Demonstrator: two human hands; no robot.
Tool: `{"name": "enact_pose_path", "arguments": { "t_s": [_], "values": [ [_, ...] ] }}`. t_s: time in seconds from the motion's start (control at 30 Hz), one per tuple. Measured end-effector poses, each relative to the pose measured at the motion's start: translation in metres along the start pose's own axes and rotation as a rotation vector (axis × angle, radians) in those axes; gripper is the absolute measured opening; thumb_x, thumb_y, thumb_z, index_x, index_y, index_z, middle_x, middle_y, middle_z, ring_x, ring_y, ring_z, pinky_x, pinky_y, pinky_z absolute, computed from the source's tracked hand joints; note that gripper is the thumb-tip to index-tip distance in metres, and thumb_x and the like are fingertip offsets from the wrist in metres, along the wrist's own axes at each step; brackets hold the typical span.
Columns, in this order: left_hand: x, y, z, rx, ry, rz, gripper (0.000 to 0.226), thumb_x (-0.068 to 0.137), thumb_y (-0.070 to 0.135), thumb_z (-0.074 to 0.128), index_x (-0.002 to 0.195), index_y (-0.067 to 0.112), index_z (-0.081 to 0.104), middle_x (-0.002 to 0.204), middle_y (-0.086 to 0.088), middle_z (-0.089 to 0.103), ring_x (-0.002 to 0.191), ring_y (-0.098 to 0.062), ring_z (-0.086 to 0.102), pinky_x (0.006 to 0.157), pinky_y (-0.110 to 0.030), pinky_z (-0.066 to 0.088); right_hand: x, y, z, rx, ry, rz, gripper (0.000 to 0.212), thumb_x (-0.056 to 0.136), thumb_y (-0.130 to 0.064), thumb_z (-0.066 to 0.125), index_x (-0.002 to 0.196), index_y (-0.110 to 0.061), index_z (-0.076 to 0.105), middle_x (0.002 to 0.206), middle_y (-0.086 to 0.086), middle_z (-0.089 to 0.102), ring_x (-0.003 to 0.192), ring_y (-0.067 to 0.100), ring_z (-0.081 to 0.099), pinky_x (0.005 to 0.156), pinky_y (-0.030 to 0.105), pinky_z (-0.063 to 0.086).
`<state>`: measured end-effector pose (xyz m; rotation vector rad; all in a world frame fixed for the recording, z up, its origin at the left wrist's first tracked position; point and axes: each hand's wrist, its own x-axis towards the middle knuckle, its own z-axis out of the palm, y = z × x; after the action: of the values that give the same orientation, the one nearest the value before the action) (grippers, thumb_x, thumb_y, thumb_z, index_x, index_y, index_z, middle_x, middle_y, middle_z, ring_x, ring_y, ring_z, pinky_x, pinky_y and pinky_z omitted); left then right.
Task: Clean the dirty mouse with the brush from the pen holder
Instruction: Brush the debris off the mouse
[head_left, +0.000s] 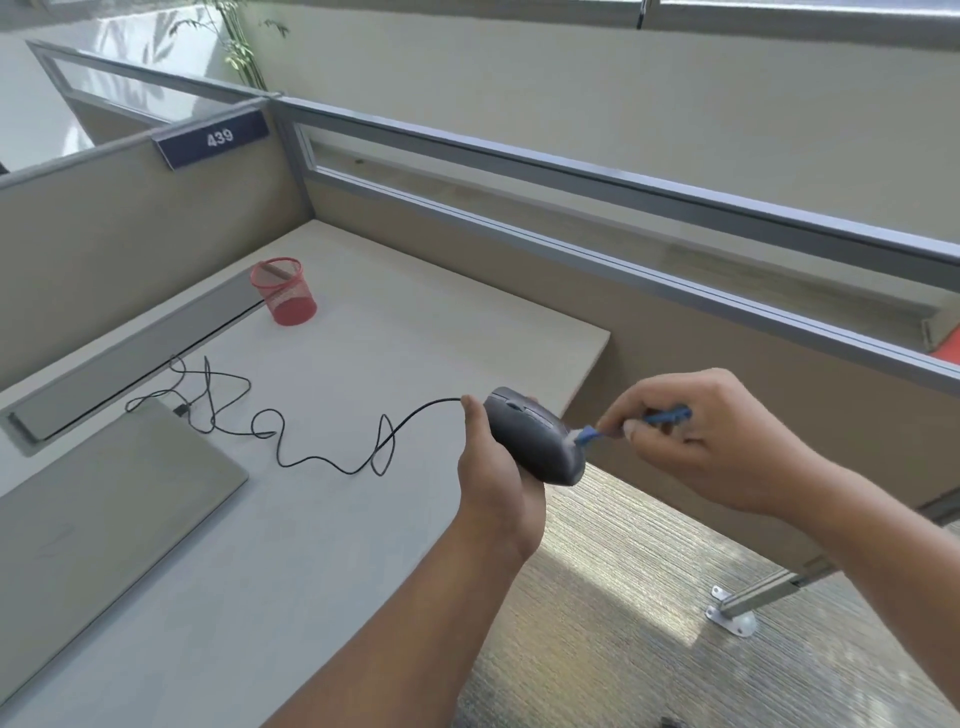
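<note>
My left hand (491, 467) grips a dark grey wired mouse (535, 436), lifted just past the desk's right edge. Its black cable (311, 457) trails in loops across the desk to the left. My right hand (701, 431) pinches a small blue brush (660, 418), and the pale bristles (574, 435) touch the rear end of the mouse. A red mesh pen holder (284, 291) stands upright at the back of the desk, far from both hands, with nothing showing above its rim.
A closed grey laptop (104, 499) lies at the left with the cable plugged in near its far corner. Beige cubicle partitions (130, 218) with a 439 sign enclose the white desk (363, 338). Carpet and a metal partition foot (732, 616) lie to the right.
</note>
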<state>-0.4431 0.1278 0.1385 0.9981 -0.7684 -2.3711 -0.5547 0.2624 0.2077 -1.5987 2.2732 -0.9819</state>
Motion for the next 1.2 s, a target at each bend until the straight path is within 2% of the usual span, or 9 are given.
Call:
{"name": "enact_pose_path", "arguments": {
  "t_s": [0.13, 0.23, 0.4, 0.57, 0.7, 0.77, 0.87, 1.07, 1.2],
  "values": [
    [-0.002, -0.004, 0.001, -0.001, -0.045, 0.026, 0.069, 0.096, 0.067, 0.027, 0.139, 0.019, 0.050, 0.136, -0.013, 0.060, 0.123, -0.025, 0.057, 0.096, -0.038, 0.044, 0.019, -0.003, 0.010, 0.193, 0.142, 0.064, 0.022, 0.089, -0.006, 0.062, 0.086, -0.021, 0.077, 0.069, -0.020, 0.070, 0.063, 0.000, 0.063, 0.060, 0.008, 0.043],
    [-0.004, -0.005, 0.001, -0.039, -0.053, 0.045, 0.068, 0.097, 0.065, 0.028, 0.129, 0.012, 0.058, 0.130, -0.016, 0.062, 0.121, -0.027, 0.059, 0.108, -0.043, 0.042, 0.016, -0.004, 0.016, 0.190, 0.085, 0.091, 0.022, 0.088, -0.006, 0.061, 0.084, -0.022, 0.076, 0.065, -0.017, 0.067, 0.055, 0.001, 0.057, 0.054, 0.009, 0.041],
    [-0.004, 0.001, -0.006, -0.062, -0.023, 0.044, 0.067, 0.097, 0.064, 0.029, 0.132, 0.013, 0.055, 0.136, -0.016, 0.060, 0.125, -0.030, 0.057, 0.100, -0.042, 0.046, -0.005, 0.004, 0.003, 0.147, 0.040, 0.098, 0.026, 0.086, -0.007, 0.063, 0.078, -0.029, 0.076, 0.063, -0.024, 0.066, 0.048, 0.000, 0.052, 0.047, 0.007, 0.036],
    [-0.008, -0.002, -0.003, -0.038, -0.006, 0.031, 0.072, 0.097, 0.064, 0.028, 0.138, 0.009, 0.052, 0.135, -0.020, 0.060, 0.124, -0.031, 0.058, 0.099, -0.040, 0.046, 0.006, -0.007, 0.014, 0.172, 0.089, 0.042, 0.024, 0.088, -0.007, 0.062, 0.086, -0.026, 0.077, 0.068, -0.013, 0.070, 0.058, 0.018, 0.061, 0.053, 0.028, 0.050],
    [-0.008, 0.001, -0.002, -0.097, 0.005, 0.055, 0.064, 0.098, 0.062, 0.032, 0.132, 0.013, 0.054, 0.127, -0.014, 0.063, 0.114, -0.027, 0.062, 0.100, -0.043, 0.048, -0.006, -0.004, 0.013, 0.018, -0.010, -0.023, 0.024, 0.084, -0.005, 0.064, 0.084, -0.026, 0.076, 0.073, -0.018, 0.069, 0.065, 0.008, 0.062, 0.056, 0.013, 0.044],
    [-0.008, 0.001, -0.004, -0.103, 0.006, 0.062, 0.064, 0.098, 0.062, 0.031, 0.134, 0.015, 0.053, 0.131, -0.012, 0.062, 0.119, -0.027, 0.059, 0.106, -0.046, 0.043, -0.012, -0.002, 0.007, -0.022, -0.018, -0.020, 0.023, 0.082, -0.009, 0.063, 0.081, -0.028, 0.076, 0.075, -0.027, 0.067, 0.063, 0.003, 0.062, 0.055, 0.009, 0.040],
    [-0.009, 0.000, -0.003, -0.047, -0.001, 0.031, 0.070, 0.096, 0.066, 0.026, 0.139, 0.017, 0.051, 0.135, -0.010, 0.062, 0.126, -0.027, 0.056, 0.098, -0.042, 0.036, -0.011, -0.003, 0.005, 0.054, 0.051, -0.010, 0.019, 0.083, -0.018, 0.059, 0.084, -0.026, 0.077, 0.070, -0.028, 0.065, 0.052, 0.004, 0.056, 0.050, 0.005, 0.035],
    [-0.009, 0.002, 0.001, -0.084, 0.021, 0.040, 0.068, 0.098, 0.063, 0.029, 0.136, 0.012, 0.053, 0.136, -0.016, 0.060, 0.124, -0.029, 0.058, 0.100, -0.040, 0.044, -0.008, -0.004, 0.014, 0.087, 0.023, 0.010, 0.023, 0.085, -0.006, 0.063, 0.085, -0.025, 0.077, 0.073, -0.022, 0.067, 0.054, 0.013, 0.055, 0.052, 0.015, 0.040],
    [-0.006, 0.003, -0.007, -0.079, -0.020, 0.060, 0.066, 0.099, 0.061, 0.028, 0.136, 0.013, 0.054, 0.125, -0.011, 0.066, 0.120, -0.028, 0.060, 0.103, -0.043, 0.045, -0.025, 0.008, 0.004, 0.097, -0.036, 0.050, 0.030, 0.085, -0.004, 0.065, 0.078, -0.031, 0.075, 0.062, -0.013, 0.067, 0.046, 0.014, 0.051, 0.045, 0.022, 0.042]
  ]
}}
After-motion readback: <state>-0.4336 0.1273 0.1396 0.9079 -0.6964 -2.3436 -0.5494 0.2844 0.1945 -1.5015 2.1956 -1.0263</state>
